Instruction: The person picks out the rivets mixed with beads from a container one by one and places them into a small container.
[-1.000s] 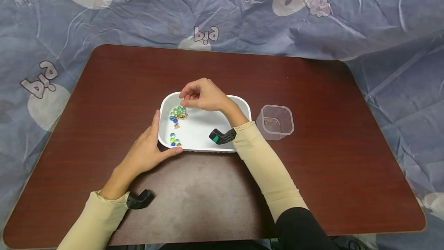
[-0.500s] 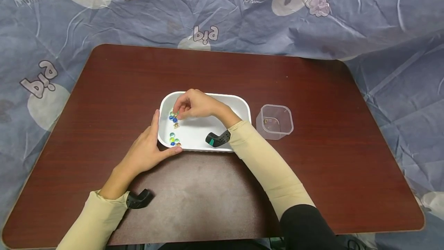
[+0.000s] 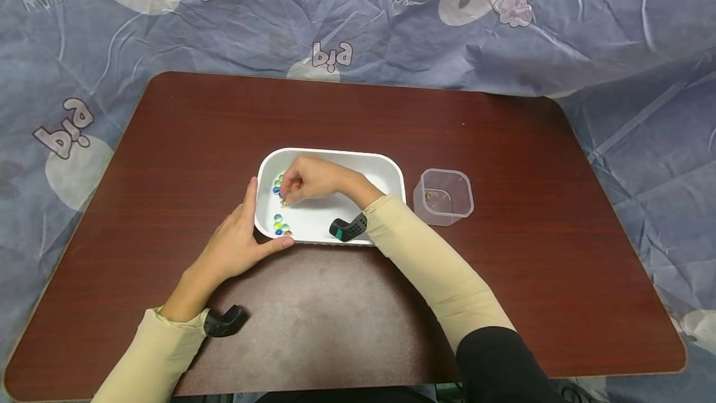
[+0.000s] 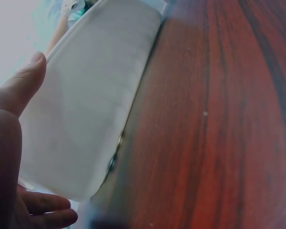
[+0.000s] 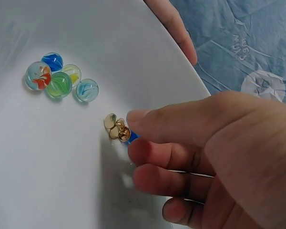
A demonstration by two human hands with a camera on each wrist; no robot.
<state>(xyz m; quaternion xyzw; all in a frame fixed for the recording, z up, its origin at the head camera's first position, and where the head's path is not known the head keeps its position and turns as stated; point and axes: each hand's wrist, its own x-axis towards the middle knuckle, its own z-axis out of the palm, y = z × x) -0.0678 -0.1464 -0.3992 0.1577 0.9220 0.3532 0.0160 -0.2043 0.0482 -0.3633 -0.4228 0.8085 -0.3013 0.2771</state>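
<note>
My left hand [image 3: 237, 235] rests against the near left corner of a white tray [image 3: 347, 210], its straight fingers along the left end and its thumb [image 4: 31, 78] on the front wall. My right hand [image 3: 313, 178] reaches down into the tray's left part. In the right wrist view, its thumb and forefinger stand a little apart beside a small cluster of gold pieces [image 5: 117, 128], with a blue marble [image 5: 133, 137] partly hidden behind them. Several glass marbles [image 5: 59, 85] lie grouped near the tray's front. More marbles [image 3: 277, 184] sit farther back, partly covered by the right hand.
Right of the tray stands a clear plastic tub [image 3: 444, 198] with a small gold piece [image 3: 428, 195] in it. Both rest on a dark red-brown wooden table [image 3: 537, 254]. Behind hangs a blue printed cloth [image 3: 358, 11].
My right hand has come down and toward the near side of the tray, from above the green marbles to the gold pieces. The left hand and the tray stay put.
</note>
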